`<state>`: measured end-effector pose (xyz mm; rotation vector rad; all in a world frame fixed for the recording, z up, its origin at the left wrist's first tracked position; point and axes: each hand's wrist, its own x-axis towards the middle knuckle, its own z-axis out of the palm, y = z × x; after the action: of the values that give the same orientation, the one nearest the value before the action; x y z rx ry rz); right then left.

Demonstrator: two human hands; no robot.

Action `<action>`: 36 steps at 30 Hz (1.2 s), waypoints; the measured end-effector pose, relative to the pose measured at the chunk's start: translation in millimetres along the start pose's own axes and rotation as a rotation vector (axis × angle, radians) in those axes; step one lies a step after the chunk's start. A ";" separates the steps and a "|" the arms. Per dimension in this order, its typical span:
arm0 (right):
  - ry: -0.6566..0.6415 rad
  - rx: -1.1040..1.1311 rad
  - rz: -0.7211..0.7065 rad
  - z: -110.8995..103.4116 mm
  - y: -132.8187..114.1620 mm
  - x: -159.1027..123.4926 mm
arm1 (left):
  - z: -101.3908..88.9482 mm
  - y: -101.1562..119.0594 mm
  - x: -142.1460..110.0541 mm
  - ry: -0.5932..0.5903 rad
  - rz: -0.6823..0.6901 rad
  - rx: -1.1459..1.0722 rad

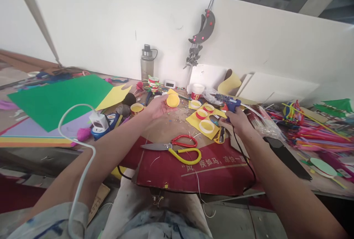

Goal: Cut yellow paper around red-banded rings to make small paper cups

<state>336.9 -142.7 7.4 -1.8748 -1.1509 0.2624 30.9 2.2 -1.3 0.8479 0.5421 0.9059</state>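
Note:
My left hand (157,108) pinches a small round yellow paper piece (173,101) with a pale rim, raised over the middle of the table. In my right hand (238,119) is a blue hot glue gun (233,104), its nozzle end pointing left. Between the hands lies a yellow paper sheet (193,121) bearing several cup rings, among them a white ring (207,126) and a red-edged ring (201,114). Scissors (168,146) with one red and one yellow handle lie nearer to me, blades to the left.
Green paper (61,99) covers the left side. A grey bottle (147,63) and a paper cup (197,90) stand by the wall. A dark phone (287,158) and bundles of coloured pipe cleaners (315,132) lie right. A white cable (83,172) crosses my left arm.

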 end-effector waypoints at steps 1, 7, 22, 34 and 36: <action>-0.010 0.051 0.019 5.2 -7.5 -5.8 | -1.6 -1.1 -0.6 0.005 0.010 -0.014; -0.174 0.518 -0.188 57.3 -62.7 -45.3 | -8.8 -6.4 -4.7 0.051 0.060 -0.059; -0.131 0.072 -0.465 86.8 -36.4 -67.3 | 3.8 -23.6 -14.8 -0.038 -0.005 -0.085; -0.054 -0.167 -0.531 91.0 -30.7 -64.4 | 8.2 -28.1 -19.3 -0.123 -0.051 -0.031; -0.044 -0.199 -0.523 89.6 -34.1 -66.2 | 7.4 -29.1 -18.9 -0.113 -0.041 -0.030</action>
<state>228.4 -138.0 -34.8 -1.6637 -1.6968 -0.1089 39.6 -26.8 -19.8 0.8523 0.4454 0.8215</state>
